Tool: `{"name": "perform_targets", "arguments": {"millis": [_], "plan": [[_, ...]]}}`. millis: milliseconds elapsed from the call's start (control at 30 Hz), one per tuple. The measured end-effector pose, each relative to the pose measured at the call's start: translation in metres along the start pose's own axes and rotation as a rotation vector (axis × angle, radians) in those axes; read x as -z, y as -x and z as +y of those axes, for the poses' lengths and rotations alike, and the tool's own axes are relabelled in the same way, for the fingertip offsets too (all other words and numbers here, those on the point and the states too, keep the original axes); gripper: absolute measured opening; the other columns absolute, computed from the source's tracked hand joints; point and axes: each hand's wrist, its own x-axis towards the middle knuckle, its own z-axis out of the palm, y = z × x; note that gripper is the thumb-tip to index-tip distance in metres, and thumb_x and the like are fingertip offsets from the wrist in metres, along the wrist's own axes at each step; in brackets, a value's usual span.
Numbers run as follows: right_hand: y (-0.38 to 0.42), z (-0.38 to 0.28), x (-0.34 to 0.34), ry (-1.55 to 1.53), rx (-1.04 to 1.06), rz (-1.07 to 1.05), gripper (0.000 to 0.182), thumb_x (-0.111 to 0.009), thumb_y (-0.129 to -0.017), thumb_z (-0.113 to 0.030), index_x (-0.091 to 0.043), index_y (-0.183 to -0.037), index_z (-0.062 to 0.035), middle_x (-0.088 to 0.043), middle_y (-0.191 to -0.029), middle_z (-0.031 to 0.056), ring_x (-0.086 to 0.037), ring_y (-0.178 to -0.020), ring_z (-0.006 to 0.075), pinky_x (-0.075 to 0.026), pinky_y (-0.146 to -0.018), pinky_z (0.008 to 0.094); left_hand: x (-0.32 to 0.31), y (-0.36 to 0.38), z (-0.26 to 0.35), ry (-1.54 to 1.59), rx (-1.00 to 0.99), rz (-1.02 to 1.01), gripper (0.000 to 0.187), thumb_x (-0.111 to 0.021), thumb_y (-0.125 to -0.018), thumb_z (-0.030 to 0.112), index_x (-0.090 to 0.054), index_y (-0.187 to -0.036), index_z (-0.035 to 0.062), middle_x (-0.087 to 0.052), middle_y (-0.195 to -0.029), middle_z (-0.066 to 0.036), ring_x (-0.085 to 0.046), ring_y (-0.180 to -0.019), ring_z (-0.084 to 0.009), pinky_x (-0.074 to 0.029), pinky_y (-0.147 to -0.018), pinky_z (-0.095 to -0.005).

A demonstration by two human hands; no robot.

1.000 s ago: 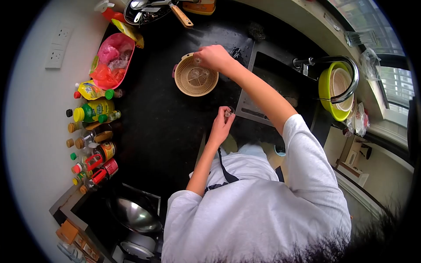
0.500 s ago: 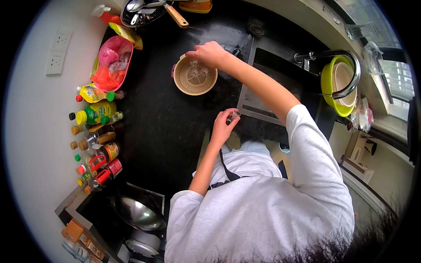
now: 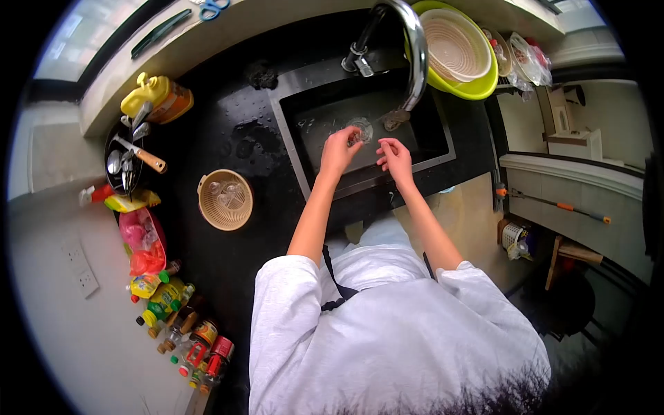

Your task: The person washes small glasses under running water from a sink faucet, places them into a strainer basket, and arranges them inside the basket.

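Over the black sink (image 3: 304,166), my left hand (image 3: 337,153) pinches a small clear glass (image 3: 360,129) between thumb and fingers. My right hand (image 3: 396,163) is just to the right of it, fingers loosely curled and apart, with nothing visible in them. The chrome faucet (image 3: 418,62) arches over the sink, its tip above and beyond my right hand. To the left on the dark counter, a beige basket (image 3: 226,218) holds several small clear glass pieces (image 3: 228,193).
Lime-green and pale basins (image 3: 490,81) are right of the faucet. A utensil holder (image 3: 117,149), yellow container (image 3: 159,99), pink basket (image 3: 160,259) and several bottles (image 3: 166,301) line the left side. A dark scrubber (image 3: 261,75) lies behind the sink's left corner.
The view has turned toward the sink. My right hand has left the beige basket and come over the sink. My left hand has moved from the counter's front edge to above the sink, with the glass.
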Motion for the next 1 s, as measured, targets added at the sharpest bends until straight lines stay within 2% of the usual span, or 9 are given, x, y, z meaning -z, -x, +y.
{"name": "perform_targets", "arguments": {"millis": [67,233,300,433,567,767,833,933,1000], "plan": [[-0.016,-0.01,0.005,-0.234,-0.151,-0.042,0.023,-0.062,-0.1,-0.023,-0.066,-0.113,-0.0046,-0.069,-0.084,0.0037,-0.066,-0.066,0.0098,-0.049,-0.053,0.022,-0.011,-0.022,0.007,0.021,-0.03,-0.002,0.031,-0.078,-0.077,0.012,-0.069,-0.106,0.0065,-0.071,-0.095,-0.016,-0.069,-0.087,-0.0341,-0.054,-0.077,-0.0408],[-0.055,-0.028,0.008,-0.291,-0.234,-0.18,0.026,-0.068,-0.095,-0.022,-0.066,-0.111,-0.0014,-0.069,-0.086,0.0041,-0.067,-0.07,0.0108,-0.05,-0.057,0.0213,-0.016,-0.045,0.003,-0.1,-0.12,-0.077,0.028,-0.077,-0.076,0.01,-0.07,-0.103,0.0069,-0.072,-0.099,-0.016,-0.069,-0.095,-0.034,-0.054,-0.08,-0.0419],[-0.076,-0.034,0.005,0.115,-0.153,-0.278,0.019,-0.073,-0.089,-0.015,-0.066,-0.098,0.001,-0.068,-0.076,0.0052,-0.066,-0.062,0.0116,-0.051,-0.054,0.0224,-0.012,-0.045,0.006,-0.163,-0.122,-0.095,0.027,-0.077,-0.076,0.01,-0.071,-0.102,0.007,-0.072,-0.099,-0.016,-0.069,-0.095,-0.0342,-0.054,-0.081,-0.0415],[-0.108,-0.007,-0.009,0.005,-0.021,-0.292,0.016,-0.075,-0.083,-0.009,-0.069,-0.08,0.005,-0.07,-0.068,0.0109,-0.068,-0.058,0.0124,-0.055,-0.052,0.0252,0.003,-0.055,0.009,-0.18,-0.055,-0.151,0.025,-0.076,-0.075,0.008,-0.072,-0.1,0.0077,-0.072,-0.095,-0.015,-0.069,-0.094,-0.0346,-0.054,-0.08,-0.0406],[-0.12,0.009,-0.012,0.119,0.051,-0.348,0.018,-0.076,-0.084,-0.011,-0.069,-0.08,0.0057,-0.07,-0.068,0.0115,-0.068,-0.058,0.0132,-0.056,-0.053,0.0254,0.009,-0.054,0.006,-0.229,-0.114,-0.165,0.026,-0.078,-0.074,0.008,-0.073,-0.099,0.0067,-0.073,-0.091,-0.015,-0.07,-0.089,-0.0332,-0.055,-0.078,-0.0393],[-0.111,-0.01,-0.009,-0.114,0.01,-0.439,0.02,-0.081,-0.08,-0.012,-0.07,-0.08,0.0046,-0.069,-0.066,0.0103,-0.068,-0.057,0.0128,-0.055,-0.053,0.0267,0.024,-0.067,-0.001,-0.159,-0.111,-0.325,0.03,-0.078,-0.075,0.007,-0.072,-0.104,0.0041,-0.073,-0.092,-0.016,-0.072,-0.087,-0.0305,-0.055,-0.078,-0.0366],[-0.102,-0.034,0.001,0.38,0.093,-0.474,0.022,-0.078,-0.083,-0.018,-0.071,-0.084,0.0032,-0.069,-0.067,0.0095,-0.067,-0.058,0.014,-0.054,-0.055,0.0297,0.026,-0.068,-0.006,-0.152,-0.14,-0.402,0.031,-0.077,-0.077,0.007,-0.072,-0.106,0.0033,-0.074,-0.092,-0.016,-0.072,-0.086,-0.029,-0.055,-0.078,-0.0359],[-0.091,-0.062,0.006,0.611,0.284,-0.541,0.026,-0.072,-0.088,-0.023,-0.071,-0.084,0.0023,-0.069,-0.066,0.0094,-0.067,-0.06,0.0157,-0.053,-0.058,0.0314,0.028,-0.076,-0.006,-0.059,-0.084,-0.562,0.031,-0.077,-0.079,0.007,-0.071,-0.109,0.0012,-0.074,-0.092,-0.016,-0.072,-0.084,-0.0268,-0.055,-0.077,-0.0354],[-0.092,-0.059,0.007,0.584,0.274,-0.57,0.026,-0.07,-0.088,-0.023,-0.07,-0.084,0.0027,-0.068,-0.066,0.0095,-0.067,-0.062,0.016,-0.053,-0.061,0.0314,0.032,-0.08,-0.002,-0.067,-0.006,-0.693,0.03,-0.076,-0.081,0.007,-0.07,-0.11,0.0001,-0.074,-0.091,-0.016,-0.072,-0.083,-0.0247,-0.055,-0.077,-0.0349]]}}
